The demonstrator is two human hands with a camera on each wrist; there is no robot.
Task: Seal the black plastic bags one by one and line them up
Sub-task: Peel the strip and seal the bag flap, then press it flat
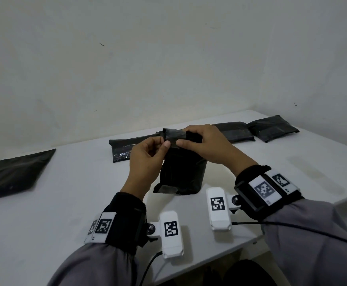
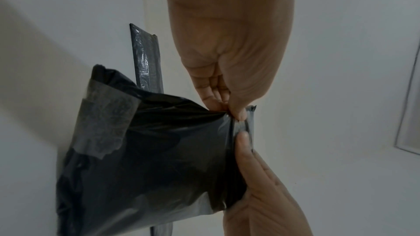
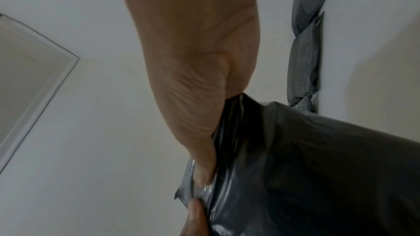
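A filled black plastic bag [image 1: 181, 174] stands upright on the white table [image 1: 65, 203] in front of me. Both hands hold its top edge, where a glossy grey flap [image 1: 173, 135] sticks up. My left hand [image 1: 163, 142] pinches the flap's left end between thumb and fingers; the left wrist view shows the left hand [image 2: 236, 112] on the bag [image 2: 159, 150]. My right hand [image 1: 186, 138] grips the bag's top just to the right. In the right wrist view the right hand [image 3: 204, 177] presses its thumb on the bag [image 3: 318, 168].
A flat black bag [image 1: 13, 172] lies at the far left. Another bag [image 1: 123, 147] lies behind the one I hold. Two filled bags [image 1: 234, 132] [image 1: 271, 127] lie side by side along the back right, near the wall. The table's near edge runs under my wrists.
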